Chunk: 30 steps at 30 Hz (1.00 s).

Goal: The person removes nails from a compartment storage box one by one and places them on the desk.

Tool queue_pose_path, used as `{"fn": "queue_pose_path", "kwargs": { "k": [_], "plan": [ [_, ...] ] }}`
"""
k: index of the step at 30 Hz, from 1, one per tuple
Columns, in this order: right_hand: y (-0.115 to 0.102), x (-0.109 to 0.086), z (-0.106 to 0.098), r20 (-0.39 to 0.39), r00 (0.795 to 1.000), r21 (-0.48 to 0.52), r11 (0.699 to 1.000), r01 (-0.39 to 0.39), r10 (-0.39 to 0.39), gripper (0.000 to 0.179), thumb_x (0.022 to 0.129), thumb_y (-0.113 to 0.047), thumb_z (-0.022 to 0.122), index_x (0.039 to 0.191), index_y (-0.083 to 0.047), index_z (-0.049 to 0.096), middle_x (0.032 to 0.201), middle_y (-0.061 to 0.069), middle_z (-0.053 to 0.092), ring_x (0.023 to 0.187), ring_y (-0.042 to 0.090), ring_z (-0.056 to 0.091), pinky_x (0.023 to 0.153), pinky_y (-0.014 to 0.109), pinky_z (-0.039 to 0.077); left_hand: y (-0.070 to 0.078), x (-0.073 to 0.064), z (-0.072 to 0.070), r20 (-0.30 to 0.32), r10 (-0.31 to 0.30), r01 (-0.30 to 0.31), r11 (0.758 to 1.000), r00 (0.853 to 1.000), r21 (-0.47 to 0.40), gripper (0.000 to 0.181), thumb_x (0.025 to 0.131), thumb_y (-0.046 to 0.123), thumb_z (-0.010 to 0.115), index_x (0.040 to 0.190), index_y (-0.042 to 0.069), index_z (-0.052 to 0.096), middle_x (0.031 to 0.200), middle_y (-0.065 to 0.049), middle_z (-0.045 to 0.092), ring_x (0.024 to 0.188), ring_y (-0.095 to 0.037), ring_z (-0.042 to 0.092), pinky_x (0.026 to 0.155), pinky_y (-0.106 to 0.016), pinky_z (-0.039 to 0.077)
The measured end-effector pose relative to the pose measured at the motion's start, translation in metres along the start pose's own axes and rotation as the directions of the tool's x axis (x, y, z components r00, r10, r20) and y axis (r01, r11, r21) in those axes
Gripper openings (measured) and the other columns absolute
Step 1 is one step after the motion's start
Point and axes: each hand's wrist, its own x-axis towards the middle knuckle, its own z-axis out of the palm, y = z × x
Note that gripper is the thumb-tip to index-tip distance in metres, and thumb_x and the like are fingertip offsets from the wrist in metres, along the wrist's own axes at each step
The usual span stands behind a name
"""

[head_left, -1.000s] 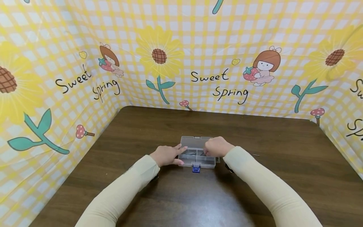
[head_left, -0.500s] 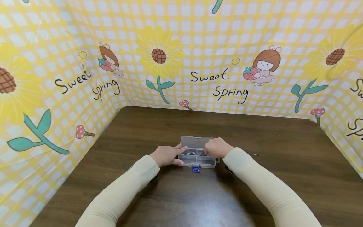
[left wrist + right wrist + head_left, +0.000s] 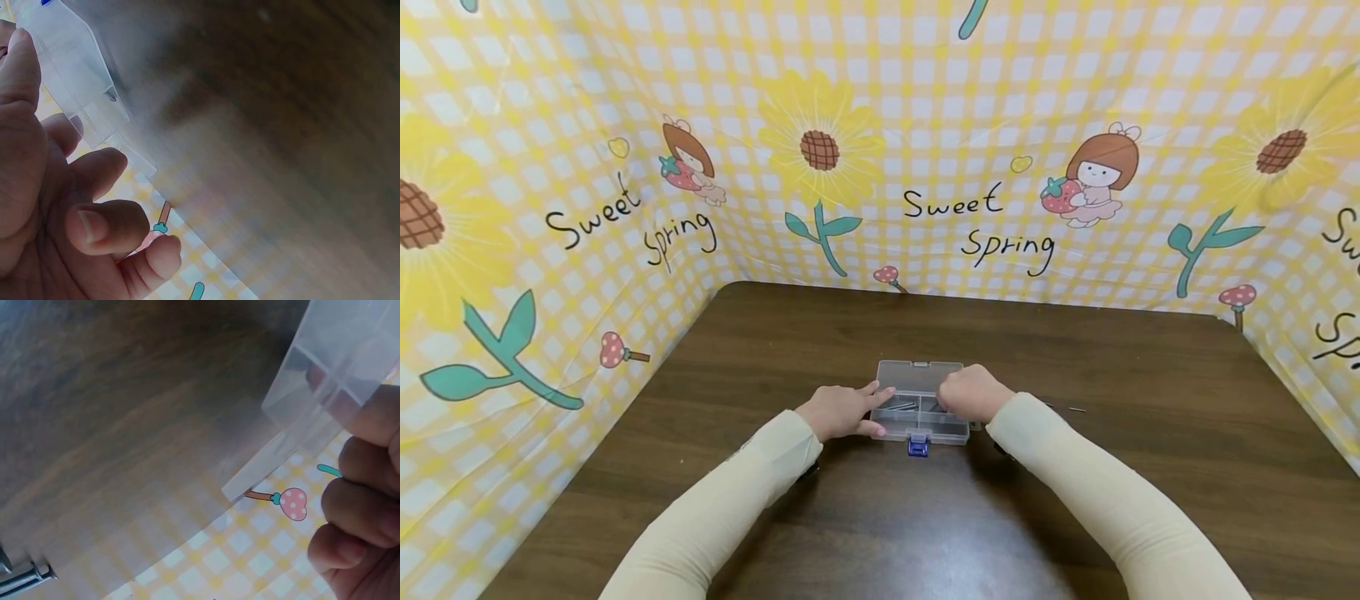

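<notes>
A clear plastic compartment box (image 3: 945,428) with a blue latch (image 3: 918,446) stands on the table, its lid (image 3: 910,375) folded back. Several metal nails (image 3: 901,407) lie in its rear left compartment. My left hand (image 3: 838,411) rests at the box's left end, with thumb and forefinger spread and touching it. In the left wrist view the other fingers (image 3: 112,225) bend loosely beside the box. My right hand (image 3: 973,393) reaches into the rear right compartment with curled fingers; its fingertips are hidden, and something dark shows beside them.
To the right of the box, loose nails (image 3: 1077,409) lie on the brown table (image 3: 917,525); the right wrist view shows nails (image 3: 28,579) close up. A yellow checked cloth (image 3: 865,100) hangs behind and along the sides.
My right hand and forearm have shifted very slightly, and a second loose nail now shows past the right sleeve. My left hand and the box stay in place.
</notes>
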Motion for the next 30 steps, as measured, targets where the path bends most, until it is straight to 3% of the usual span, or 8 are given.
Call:
{"fn": "queue_pose_path", "kwargs": {
  "k": [4, 14, 18, 23, 30],
  "plan": [
    [-0.002, 0.000, -0.002, -0.014, 1.000, -0.055, 0.998, 0.001, -0.002, 0.037, 0.076, 0.003, 0.063, 0.050, -0.017, 0.047, 0.051, -0.006, 0.050, 0.044, 0.009, 0.036, 0.043, 0.033, 0.045, 0.000, 0.000, 0.000, -0.002, -0.005, 0.005, 1.000, 1.000, 0.005, 0.073, 0.087, 0.055, 0.055, 0.151, 0.027, 0.033, 0.152, -0.003, 0.034, 0.095, -0.024, 0.064, 0.048, -0.029, 0.033],
    [0.001, 0.000, -0.004, 0.081, 0.997, 0.012, 1.000, -0.002, 0.001, 0.041, 0.078, 0.005, 0.061, 0.053, -0.018, 0.038, 0.052, -0.007, 0.041, 0.048, 0.010, 0.032, 0.047, 0.034, 0.045, 0.000, 0.000, -0.002, -0.013, 0.004, -0.004, 1.000, 1.000, 0.006, 0.073, 0.087, 0.055, 0.055, 0.150, 0.027, 0.034, 0.152, -0.004, 0.035, 0.098, -0.025, 0.064, 0.048, -0.029, 0.034],
    [0.003, 0.000, -0.006, 0.128, 0.992, 0.058, 0.998, -0.022, 0.014, 0.035, 0.083, 0.001, 0.062, 0.056, -0.016, 0.048, 0.056, -0.005, 0.049, 0.050, 0.010, 0.036, 0.050, 0.033, 0.047, 0.000, 0.000, -0.001, -0.011, 0.005, -0.005, 1.000, 1.000, 0.013, 0.073, 0.087, 0.055, 0.055, 0.151, 0.027, 0.034, 0.152, -0.003, 0.035, 0.091, -0.023, 0.065, 0.046, -0.028, 0.031],
    [0.005, -0.001, -0.014, 0.166, 0.985, 0.105, 0.993, -0.054, 0.036, 0.018, 0.087, -0.006, 0.066, 0.071, -0.014, 0.069, 0.072, -0.002, 0.067, 0.057, 0.012, 0.054, 0.057, 0.033, 0.051, 0.002, -0.002, -0.001, -0.008, 0.006, -0.006, 1.000, 1.000, 0.025, 0.073, 0.086, 0.056, 0.055, 0.150, 0.026, 0.034, 0.151, -0.002, 0.036, 0.087, -0.022, 0.065, 0.045, -0.028, 0.030],
    [0.008, -0.002, -0.017, 0.154, 0.987, 0.128, 0.989, -0.072, 0.052, 0.015, 0.087, -0.008, 0.065, 0.076, -0.015, 0.072, 0.075, -0.003, 0.069, 0.064, 0.013, 0.061, 0.061, 0.032, 0.052, 0.002, -0.003, -0.002, -0.010, 0.007, -0.007, 1.000, 1.000, 0.011, 0.073, 0.087, 0.054, 0.056, 0.151, 0.026, 0.034, 0.151, -0.002, 0.036, 0.074, -0.020, 0.062, 0.045, -0.028, 0.028]
  ]
}}
